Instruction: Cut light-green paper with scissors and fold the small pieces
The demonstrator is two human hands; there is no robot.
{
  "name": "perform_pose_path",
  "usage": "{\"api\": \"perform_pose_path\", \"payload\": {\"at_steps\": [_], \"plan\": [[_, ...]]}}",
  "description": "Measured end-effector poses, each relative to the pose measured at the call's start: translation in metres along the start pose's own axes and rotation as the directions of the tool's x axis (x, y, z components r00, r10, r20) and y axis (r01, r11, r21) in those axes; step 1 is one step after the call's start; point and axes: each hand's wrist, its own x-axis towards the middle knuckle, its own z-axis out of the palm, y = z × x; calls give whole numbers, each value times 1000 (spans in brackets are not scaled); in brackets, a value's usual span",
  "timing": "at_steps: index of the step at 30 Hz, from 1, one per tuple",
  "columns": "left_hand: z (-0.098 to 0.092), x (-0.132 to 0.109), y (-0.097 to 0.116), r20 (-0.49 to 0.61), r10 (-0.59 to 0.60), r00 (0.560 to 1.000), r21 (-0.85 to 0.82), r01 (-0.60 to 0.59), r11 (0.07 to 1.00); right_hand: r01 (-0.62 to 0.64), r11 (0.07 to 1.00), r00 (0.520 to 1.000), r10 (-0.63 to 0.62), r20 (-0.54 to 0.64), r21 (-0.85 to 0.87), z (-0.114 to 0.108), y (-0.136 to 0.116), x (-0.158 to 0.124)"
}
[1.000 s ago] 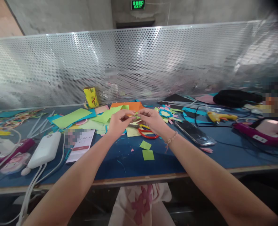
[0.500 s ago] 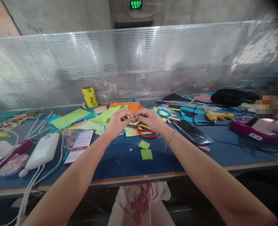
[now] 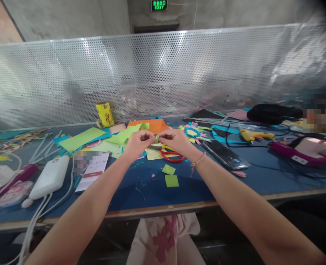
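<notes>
Between the fingertips of both hands is a small piece of green paper (image 3: 157, 138), curled or folded and mostly covered by the fingers. My left hand (image 3: 139, 143) pinches it from the left, and my right hand (image 3: 176, 141) pinches it from the right. Scissors (image 3: 172, 156) with red and yellow handles lie just below the right hand, their blades partly hidden. Two small green paper squares (image 3: 172, 180) rest on the blue table nearer to me. Beyond the hands are a light green sheet (image 3: 126, 134) and an orange sheet (image 3: 158, 125).
A paper flower (image 3: 192, 131) and a dark phone (image 3: 225, 154) lie to the right, with a yellow glue gun (image 3: 255, 135) and its cable farther over. On the left are a lit phone (image 3: 93, 171) and a white power bank (image 3: 50, 176). A perforated metal screen (image 3: 157, 66) stands behind.
The hands have shifted slightly, and the green piece between the fingertips shows more clearly. Both hands still pinch it. The things on the table have stayed in place.
</notes>
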Motion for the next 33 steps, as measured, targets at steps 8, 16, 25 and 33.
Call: {"api": "perform_pose_path", "payload": {"at_steps": [8,16,25,33], "plan": [[4,1,1,-81,-30,996,-70,25,997,-111,969,993,119,-23,220,7,2,0],[3,0,3,-103,41,994,-54,-47,997,-189,910,976,216,-34,370,10,6,2],[2,-1,8,-160,3,987,15,-1,1000,-134,946,989,148,-25,294,11,2,1],[3,-1,6,-175,14,984,9,-13,1000,-118,946,988,142,-57,302,12,1,0]]}}
